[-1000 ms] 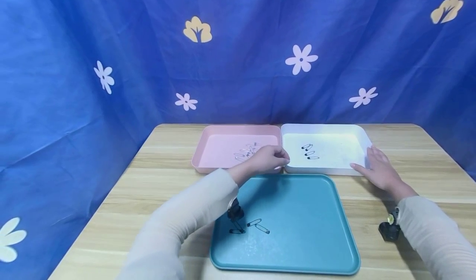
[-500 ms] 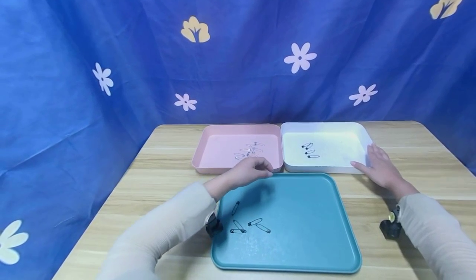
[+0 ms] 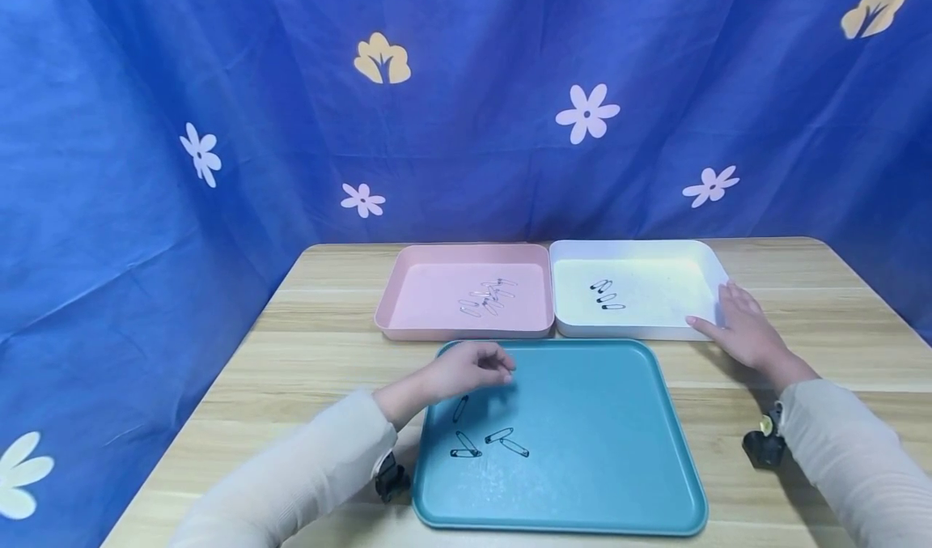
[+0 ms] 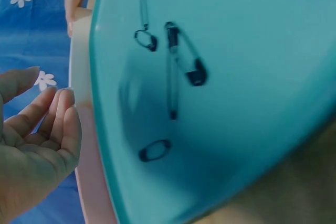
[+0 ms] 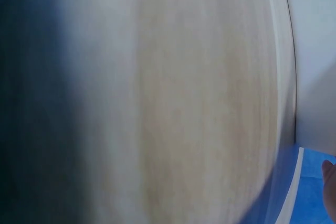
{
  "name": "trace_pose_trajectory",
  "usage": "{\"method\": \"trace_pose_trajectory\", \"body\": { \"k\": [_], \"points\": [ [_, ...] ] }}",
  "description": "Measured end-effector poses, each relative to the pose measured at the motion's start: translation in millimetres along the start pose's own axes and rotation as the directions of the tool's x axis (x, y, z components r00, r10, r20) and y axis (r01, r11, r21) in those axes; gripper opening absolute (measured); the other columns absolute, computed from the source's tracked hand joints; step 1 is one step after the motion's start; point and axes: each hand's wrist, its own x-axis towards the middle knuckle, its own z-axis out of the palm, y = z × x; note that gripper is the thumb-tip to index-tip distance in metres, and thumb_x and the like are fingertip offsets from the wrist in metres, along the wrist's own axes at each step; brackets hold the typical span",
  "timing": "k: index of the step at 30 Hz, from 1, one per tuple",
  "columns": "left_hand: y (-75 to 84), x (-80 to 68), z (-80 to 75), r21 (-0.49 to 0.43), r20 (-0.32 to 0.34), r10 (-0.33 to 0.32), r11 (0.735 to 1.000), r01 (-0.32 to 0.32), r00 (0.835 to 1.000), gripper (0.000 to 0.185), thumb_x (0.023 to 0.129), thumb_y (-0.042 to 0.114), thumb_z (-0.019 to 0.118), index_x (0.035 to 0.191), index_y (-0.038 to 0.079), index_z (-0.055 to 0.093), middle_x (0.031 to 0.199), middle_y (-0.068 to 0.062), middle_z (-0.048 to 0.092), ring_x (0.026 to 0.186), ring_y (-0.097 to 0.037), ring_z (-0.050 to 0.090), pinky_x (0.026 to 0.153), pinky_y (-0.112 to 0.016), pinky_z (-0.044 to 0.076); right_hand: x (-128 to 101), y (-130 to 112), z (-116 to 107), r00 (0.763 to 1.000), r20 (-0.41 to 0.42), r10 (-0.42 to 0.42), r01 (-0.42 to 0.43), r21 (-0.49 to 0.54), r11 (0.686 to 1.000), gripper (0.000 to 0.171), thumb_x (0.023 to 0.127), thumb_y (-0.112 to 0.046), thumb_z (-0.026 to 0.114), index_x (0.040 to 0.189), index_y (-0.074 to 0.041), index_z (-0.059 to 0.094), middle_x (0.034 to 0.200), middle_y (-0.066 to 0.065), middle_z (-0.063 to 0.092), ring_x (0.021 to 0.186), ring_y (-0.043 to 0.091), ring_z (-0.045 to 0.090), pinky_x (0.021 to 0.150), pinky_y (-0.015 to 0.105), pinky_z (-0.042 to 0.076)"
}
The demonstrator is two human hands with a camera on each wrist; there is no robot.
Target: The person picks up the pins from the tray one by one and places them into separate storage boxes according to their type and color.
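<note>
Wooden surface [image 3: 320,346] carries teal tray [image 3: 582,451] w/ four safety pins [image 3: 489,439] near its left side, left hand [image 3: 469,366] hovering just above them, fingers loosely curled & empty (right hand [image 3: 739,329] flat, fingers straight, touching white tray [image 3: 709,277])

Both arms wear long, pale cream sleeves of soft knit, loose and gently creased along the forearm. The left sleeve [image 3: 306,475] ends in a snug cuff at the wrist; the right sleeve [image 3: 852,459] does the same. The left hand [image 3: 466,367] and right hand [image 3: 743,333] are bare, no rings or gloves showing. Under the left cuff sits a small black wrist camera [image 3: 391,478]. The right one [image 3: 762,446] is black too, with a yellowish knob on top. Fingernails look short and unpainted in the left wrist view.
</note>
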Motion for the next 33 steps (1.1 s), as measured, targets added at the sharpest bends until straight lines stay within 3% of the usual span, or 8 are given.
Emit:
{"method": "trace_pose_trajectory", "body": {
  "k": [11, 17, 26, 33],
  "points": [
    [-18.0, -16.2, 8.9, -0.014, 0.115, 0.013, 1.000, -0.011, 0.993, 0.018, 0.077, 0.008, 0.062, 0.092, -0.002, 0.059, 0.079, 0.000, 0.059, 0.074, -0.010, 0.055, 0.067, -0.021, 0.046, 0, 0, 0, 1.000, -0.005, -0.020, 0.019, -0.006, 1.000, 0.089, 0.086, -0.051, 0.036, 0.127, 0.019, 0.000, 0.132, 0.036, -0.002, 0.124, 0.042, -0.005, 0.099, 0.050, -0.004],
    [-21.1, -19.9, 13.0, 0.018, 0.125, 0.010, 1.000, -0.012, 0.992, 0.015, 0.074, 0.005, 0.065, 0.087, -0.001, 0.060, 0.075, 0.001, 0.058, 0.071, -0.010, 0.054, 0.064, -0.020, 0.046, 0, -1, -1, 1.000, -0.002, -0.030, 0.029, -0.012, 0.999, 0.088, 0.087, -0.050, 0.036, 0.126, 0.020, 0.001, 0.132, 0.037, -0.002, 0.124, 0.043, -0.005, 0.099, 0.046, -0.008],
    [-19.7, -22.2, 19.4, 0.165, 0.132, -0.024, 0.986, 0.002, 0.991, 0.013, 0.070, 0.005, 0.068, 0.080, 0.005, 0.060, 0.068, 0.006, 0.055, 0.065, -0.006, 0.051, 0.060, -0.019, 0.044, 0, 0, 2, 1.000, -0.007, -0.025, 0.025, -0.012, 1.000, 0.088, 0.087, -0.050, 0.036, 0.127, 0.020, 0.001, 0.132, 0.037, -0.003, 0.124, 0.043, -0.005, 0.099, 0.049, -0.005],
    [-21.4, -22.4, 23.2, 0.273, 0.128, 0.008, 0.961, -0.043, 0.992, 0.013, 0.068, 0.007, 0.070, 0.075, 0.009, 0.059, 0.065, 0.009, 0.051, 0.062, -0.004, 0.047, 0.061, -0.018, 0.041, 0, 1, 2, 1.000, -0.005, -0.015, 0.015, -0.009, 1.000, 0.088, 0.086, -0.051, 0.036, 0.128, 0.018, -0.001, 0.133, 0.035, -0.005, 0.124, 0.042, -0.006, 0.098, 0.051, -0.004]
  ]
}}
